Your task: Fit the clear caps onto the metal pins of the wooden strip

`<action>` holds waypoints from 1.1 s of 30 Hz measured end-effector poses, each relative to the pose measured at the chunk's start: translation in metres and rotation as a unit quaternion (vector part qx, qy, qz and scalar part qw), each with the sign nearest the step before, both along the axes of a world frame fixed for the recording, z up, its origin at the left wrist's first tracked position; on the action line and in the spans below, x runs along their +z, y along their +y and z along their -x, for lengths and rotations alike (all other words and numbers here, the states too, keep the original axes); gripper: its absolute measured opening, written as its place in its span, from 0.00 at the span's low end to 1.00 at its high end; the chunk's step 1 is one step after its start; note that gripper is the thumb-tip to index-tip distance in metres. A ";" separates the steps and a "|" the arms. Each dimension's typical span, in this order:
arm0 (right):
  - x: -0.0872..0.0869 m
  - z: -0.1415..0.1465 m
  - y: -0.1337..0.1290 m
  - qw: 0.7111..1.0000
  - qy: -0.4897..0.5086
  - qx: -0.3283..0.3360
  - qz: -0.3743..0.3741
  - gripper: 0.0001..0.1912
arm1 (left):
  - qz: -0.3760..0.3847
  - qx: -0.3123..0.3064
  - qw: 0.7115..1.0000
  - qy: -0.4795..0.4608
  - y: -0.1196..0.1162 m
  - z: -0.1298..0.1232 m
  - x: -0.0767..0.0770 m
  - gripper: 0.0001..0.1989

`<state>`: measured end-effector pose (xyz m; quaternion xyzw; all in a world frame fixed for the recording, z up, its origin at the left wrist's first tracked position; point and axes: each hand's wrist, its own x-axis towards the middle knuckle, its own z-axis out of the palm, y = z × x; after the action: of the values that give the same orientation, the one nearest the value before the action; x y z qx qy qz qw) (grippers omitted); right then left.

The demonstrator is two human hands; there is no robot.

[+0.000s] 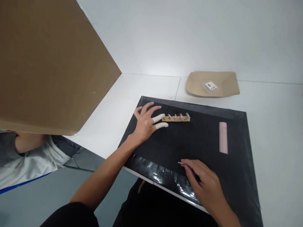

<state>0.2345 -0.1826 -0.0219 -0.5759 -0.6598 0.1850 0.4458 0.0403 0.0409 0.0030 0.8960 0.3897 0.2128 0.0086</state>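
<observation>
My left hand (145, 126) has white finger cots on thumb and index finger. These two fingers lie around the left end of a tan strip (176, 119), the index fingertip at its end and the thumb just below. The other fingers are spread. Several small clear pieces (175, 116) stand in a row along the strip, some tilted. Nearer the front edge, my right hand (205, 179) pinches a thin metal tool (181, 163); only its short tip shows, pointing left, so its kind is hidden.
A black mat (189, 142) covers part of the white table (279, 132). On its right lies a pink block (223, 137). Behind stands a brown paper tray (227, 88) with a labelled clear case (210, 86). A large brown panel (59, 63) rises at left, near another person's arm (30, 142).
</observation>
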 end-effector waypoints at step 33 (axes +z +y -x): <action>-0.004 0.000 -0.002 1.000 0.000 0.008 0.009 0.10 | 0.203 -0.079 0.974 0.063 0.040 -0.015 0.035 0.15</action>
<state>0.2349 -0.1849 -0.0260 -0.5742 -0.6630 0.1945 0.4392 0.0550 0.0806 0.0381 0.9150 0.3526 0.0710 0.1826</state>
